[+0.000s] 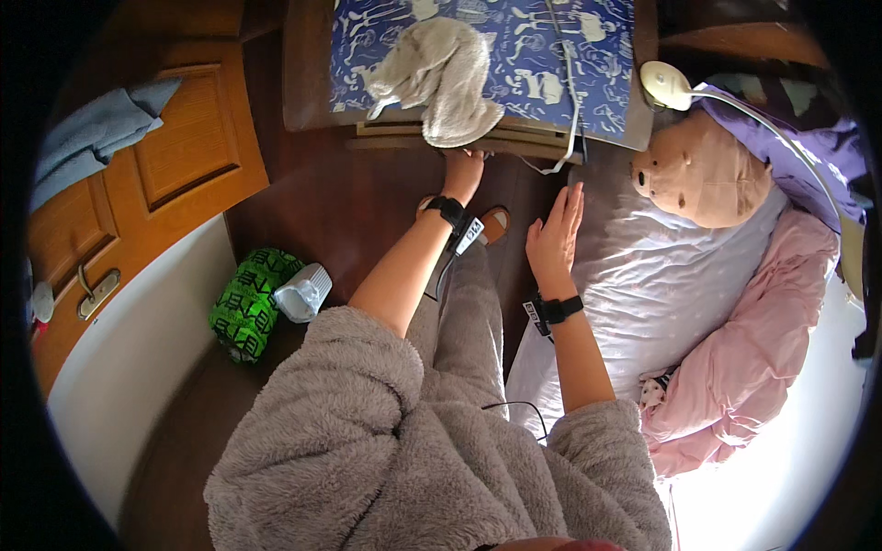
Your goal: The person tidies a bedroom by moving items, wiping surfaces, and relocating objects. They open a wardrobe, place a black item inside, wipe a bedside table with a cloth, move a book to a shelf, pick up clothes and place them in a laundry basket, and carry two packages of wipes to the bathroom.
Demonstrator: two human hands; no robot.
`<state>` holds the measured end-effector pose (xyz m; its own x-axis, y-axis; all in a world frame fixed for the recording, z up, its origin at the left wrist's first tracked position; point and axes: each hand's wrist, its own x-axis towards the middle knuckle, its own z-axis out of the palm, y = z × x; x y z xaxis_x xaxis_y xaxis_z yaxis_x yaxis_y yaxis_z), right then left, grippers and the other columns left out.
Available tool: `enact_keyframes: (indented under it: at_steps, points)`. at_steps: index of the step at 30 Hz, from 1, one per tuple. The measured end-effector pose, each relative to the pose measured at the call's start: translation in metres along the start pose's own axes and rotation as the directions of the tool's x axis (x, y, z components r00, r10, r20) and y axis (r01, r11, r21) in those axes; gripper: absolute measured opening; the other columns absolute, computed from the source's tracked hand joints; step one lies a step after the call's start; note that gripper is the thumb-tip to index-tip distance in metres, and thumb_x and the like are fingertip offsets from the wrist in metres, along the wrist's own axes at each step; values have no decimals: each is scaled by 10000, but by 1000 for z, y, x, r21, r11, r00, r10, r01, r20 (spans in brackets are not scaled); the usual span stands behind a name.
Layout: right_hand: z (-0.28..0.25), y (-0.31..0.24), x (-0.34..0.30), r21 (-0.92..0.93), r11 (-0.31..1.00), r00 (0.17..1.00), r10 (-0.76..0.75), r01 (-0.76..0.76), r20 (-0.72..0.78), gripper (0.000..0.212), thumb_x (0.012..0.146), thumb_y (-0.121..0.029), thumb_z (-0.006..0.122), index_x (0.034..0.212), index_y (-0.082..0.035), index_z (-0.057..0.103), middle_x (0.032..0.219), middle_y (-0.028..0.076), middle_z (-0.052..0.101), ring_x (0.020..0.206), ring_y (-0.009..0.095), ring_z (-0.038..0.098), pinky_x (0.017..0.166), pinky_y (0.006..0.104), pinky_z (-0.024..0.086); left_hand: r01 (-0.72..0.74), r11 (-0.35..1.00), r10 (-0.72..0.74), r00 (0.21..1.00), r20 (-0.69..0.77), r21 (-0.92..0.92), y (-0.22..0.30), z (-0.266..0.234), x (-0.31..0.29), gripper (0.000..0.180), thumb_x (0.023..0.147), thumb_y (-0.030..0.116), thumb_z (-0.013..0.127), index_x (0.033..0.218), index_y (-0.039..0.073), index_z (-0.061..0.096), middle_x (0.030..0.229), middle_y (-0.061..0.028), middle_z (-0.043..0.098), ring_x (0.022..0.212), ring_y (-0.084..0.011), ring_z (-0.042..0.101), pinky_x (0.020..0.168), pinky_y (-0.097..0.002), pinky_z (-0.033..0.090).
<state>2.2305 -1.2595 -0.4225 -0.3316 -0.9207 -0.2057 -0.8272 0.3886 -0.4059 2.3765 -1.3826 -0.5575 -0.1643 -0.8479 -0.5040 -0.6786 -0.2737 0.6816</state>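
Here, left hand [464, 172] reaches the near edge of the surface [308, 92], fingers curled at the hem of the beige towel [441, 78] lying on it; grip unclear. Right hand [554, 239] open, fingers apart, hovering right of the towel, over the bed [661, 285]
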Motion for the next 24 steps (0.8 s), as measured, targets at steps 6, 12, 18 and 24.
enact_keyframes:
  at_steps: [6, 12, 18, 24]
  points:
    - [-40, 13, -36, 164, 986, 999, 25, -29, 26, 623, 821, -5, 542, 1401, 58, 323, 1500, 240, 221, 1347, 406, 303, 1095, 435, 325, -101, 933, 77, 994, 82, 346, 49, -40, -26, 237, 874, 161, 579, 1034, -12, 603, 1093, -239, 621, 1015, -418, 576, 878, -462, 466]
    - [-130, 42, -132, 187, 946, 964, 261, -266, 49, 595, 816, -26, 571, 1375, 13, 371, 1423, 251, 341, 1309, 418, 357, 1069, 437, 359, -447, 730, 596, 787, -161, 518, 159, -153, -98, 365, 772, 153, 700, 1083, 7, 575, 1036, -223, 604, 1019, -396, 546, 887, -468, 414]
    - [-183, 55, -246, 198, 829, 834, 546, -523, -85, 544, 804, -55, 572, 1320, 13, 412, 1339, 249, 417, 1208, 422, 455, 1018, 458, 411, -232, 517, 393, 920, 12, 824, 171, -193, 5, 750, 828, 505, 640, 1459, 224, 345, 1322, -267, 441, 1177, -435, 463, 974, -520, 395]
    - [-183, -26, -365, 278, 669, 655, 739, -689, -157, 486, 800, -85, 550, 1273, 6, 479, 1233, 242, 504, 1130, 409, 515, 963, 443, 457, -426, 605, 432, 885, 172, 673, 151, -235, -22, 648, 827, 162, 715, 1369, 94, 366, 1319, -240, 432, 1134, -419, 507, 902, -479, 485]
